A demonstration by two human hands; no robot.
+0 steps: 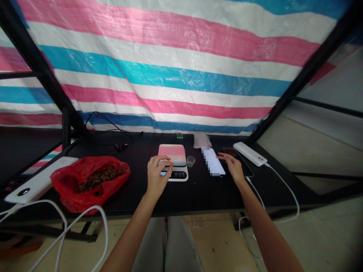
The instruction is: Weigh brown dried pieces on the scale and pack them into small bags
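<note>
My left hand is over the lower left of a small kitchen scale with a pink-and-white top and a white control strip. Its thumb and index finger curl together in a pinch; whatever they hold, if anything, cannot be made out. To the right, my right hand reaches to the edge of a phone with a lit white screen, its index finger stretched over it and the others loosely apart. A small clear plastic cup stands just right of the scale.
A red plastic bag of brown pieces lies open at the left, beside a white power bank. Another white power bank with a cable and a dark tablet are at the right. Batteries and a clear packet sit behind.
</note>
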